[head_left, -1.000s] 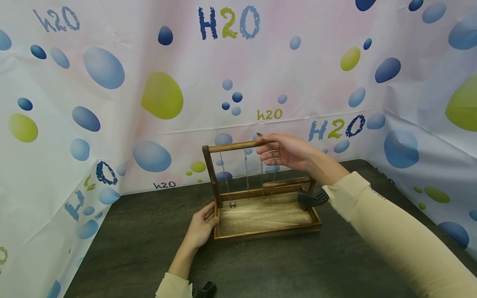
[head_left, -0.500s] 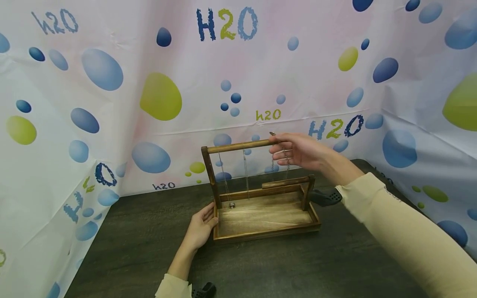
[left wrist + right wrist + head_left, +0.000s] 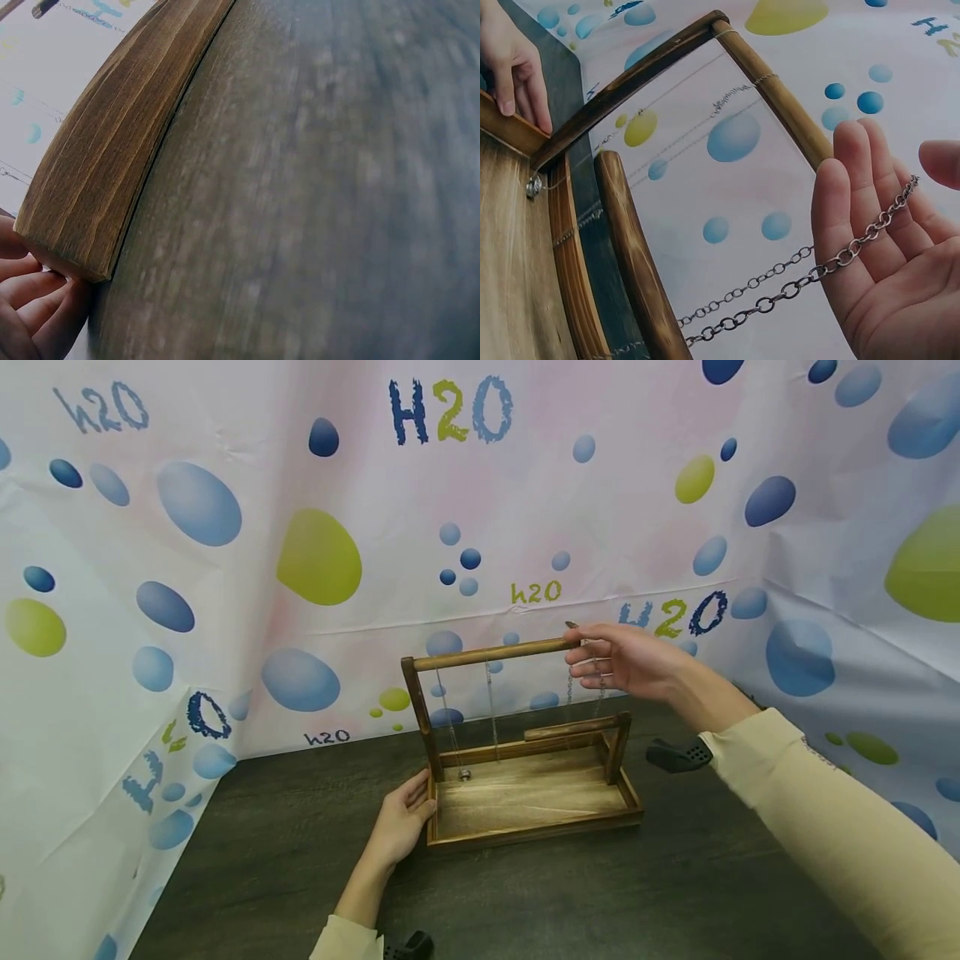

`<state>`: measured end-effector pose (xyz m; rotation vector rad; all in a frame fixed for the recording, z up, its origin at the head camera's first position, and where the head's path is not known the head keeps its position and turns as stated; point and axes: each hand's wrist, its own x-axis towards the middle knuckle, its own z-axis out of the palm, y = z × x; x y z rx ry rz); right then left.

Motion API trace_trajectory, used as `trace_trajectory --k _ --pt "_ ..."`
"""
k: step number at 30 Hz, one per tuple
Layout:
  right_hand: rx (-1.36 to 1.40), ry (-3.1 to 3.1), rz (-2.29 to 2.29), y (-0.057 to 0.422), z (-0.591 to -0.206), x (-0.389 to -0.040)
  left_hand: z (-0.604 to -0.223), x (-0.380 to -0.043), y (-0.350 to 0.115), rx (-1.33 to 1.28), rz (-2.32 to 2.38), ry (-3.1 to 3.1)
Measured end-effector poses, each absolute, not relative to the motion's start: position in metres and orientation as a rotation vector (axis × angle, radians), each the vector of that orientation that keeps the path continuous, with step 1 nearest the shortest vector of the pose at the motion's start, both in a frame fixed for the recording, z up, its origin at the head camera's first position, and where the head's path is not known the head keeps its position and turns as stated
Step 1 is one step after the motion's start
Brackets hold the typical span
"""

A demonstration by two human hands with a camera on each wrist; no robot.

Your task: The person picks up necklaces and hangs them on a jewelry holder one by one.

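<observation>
A wooden jewelry stand [image 3: 525, 797] with a shallow tray base, a long upper bar [image 3: 487, 655] and a shorter lower bar [image 3: 573, 728] stands on the table. My left hand [image 3: 401, 822] grips the tray's left end; in the left wrist view its fingers [image 3: 37, 315] curl at the wooden corner. At the free end of the upper bar, my right hand [image 3: 637, 662] holds a silver chain necklace [image 3: 765, 304], whose links run across the fingers toward the thumb. Two thinner chains [image 3: 491, 710] hang from the upper bar, and a small silver pendant [image 3: 464, 775] dangles low at the left.
The dark wood-grain table [image 3: 292, 860] extends around the stand. Behind it hangs a white backdrop [image 3: 420, 502] with blue and green drops and H2O lettering. A black wrist-worn device [image 3: 678, 755] hangs below the right wrist.
My right hand has moved right along the upper bar to its free end, carrying the chain necklace along. My left hand keeps its grip on the tray's left end.
</observation>
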<state>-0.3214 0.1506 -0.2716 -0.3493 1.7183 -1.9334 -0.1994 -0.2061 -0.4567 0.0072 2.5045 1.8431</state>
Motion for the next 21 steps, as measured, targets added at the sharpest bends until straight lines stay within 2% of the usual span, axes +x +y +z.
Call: trace_trajectory --k 21 --pt "-0.307 1.669 -2.013 0.191 -0.263 -0.325 -0.457 -0.198 -0.208 0.028 1.868 2.477"
